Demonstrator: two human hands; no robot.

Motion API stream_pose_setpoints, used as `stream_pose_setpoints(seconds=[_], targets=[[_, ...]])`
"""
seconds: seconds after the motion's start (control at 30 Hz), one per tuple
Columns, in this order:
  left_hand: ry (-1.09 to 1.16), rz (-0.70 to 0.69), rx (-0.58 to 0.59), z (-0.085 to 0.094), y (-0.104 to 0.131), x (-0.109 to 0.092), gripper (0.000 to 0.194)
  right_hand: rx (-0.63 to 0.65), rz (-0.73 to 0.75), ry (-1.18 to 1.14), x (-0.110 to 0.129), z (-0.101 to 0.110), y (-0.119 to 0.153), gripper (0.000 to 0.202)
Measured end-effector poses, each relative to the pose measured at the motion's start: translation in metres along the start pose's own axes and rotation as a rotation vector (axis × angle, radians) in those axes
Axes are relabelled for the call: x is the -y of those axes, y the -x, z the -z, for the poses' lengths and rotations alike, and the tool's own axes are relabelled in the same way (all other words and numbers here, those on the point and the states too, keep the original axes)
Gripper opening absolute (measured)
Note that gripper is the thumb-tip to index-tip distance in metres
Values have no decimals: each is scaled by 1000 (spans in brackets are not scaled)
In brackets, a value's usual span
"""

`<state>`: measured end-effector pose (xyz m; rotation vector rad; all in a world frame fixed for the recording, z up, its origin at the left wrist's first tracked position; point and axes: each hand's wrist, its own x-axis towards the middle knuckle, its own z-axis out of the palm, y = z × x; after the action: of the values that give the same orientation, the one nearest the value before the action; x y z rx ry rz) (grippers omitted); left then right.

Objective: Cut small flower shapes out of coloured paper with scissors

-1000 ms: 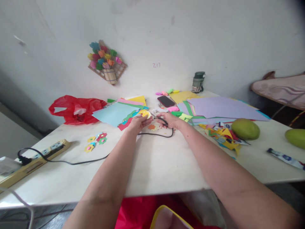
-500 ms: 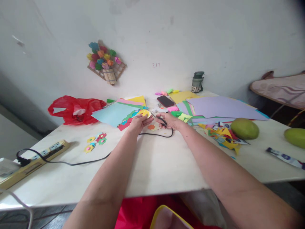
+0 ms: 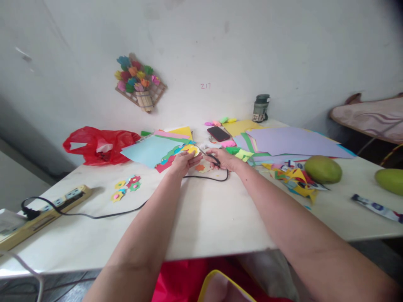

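My left hand [image 3: 186,161] pinches a small yellow and white piece of paper [image 3: 194,151] near the middle of the table. Just to its right, my right hand [image 3: 222,159] is closed on dark-handled scissors [image 3: 214,159], whose blades point up and left at the paper. Behind the left hand lie colored paper pieces with wavy edges [image 3: 166,159]. An orange paper cutout [image 3: 200,167] rests on the table below the hands. Several finished-looking paper flowers [image 3: 134,183] in yellow, red and green lie to the left.
A black cord [image 3: 103,217] runs from a power strip [image 3: 47,216] across to the hands. At the back are a red plastic bag [image 3: 100,144], a phone [image 3: 218,134], colored sheets [image 3: 289,140] and a bottle [image 3: 261,108]. Paper scraps [image 3: 296,180] and green fruit [image 3: 323,169] sit right.
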<state>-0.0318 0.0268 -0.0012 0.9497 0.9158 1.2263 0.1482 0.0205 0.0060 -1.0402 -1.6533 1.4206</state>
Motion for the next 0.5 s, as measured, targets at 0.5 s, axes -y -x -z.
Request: stream_pose_setpoints(seconds=[0.5], targets=[[1, -24, -40, 6, -2, -1, 15, 27, 4, 36, -2, 1, -1, 18]])
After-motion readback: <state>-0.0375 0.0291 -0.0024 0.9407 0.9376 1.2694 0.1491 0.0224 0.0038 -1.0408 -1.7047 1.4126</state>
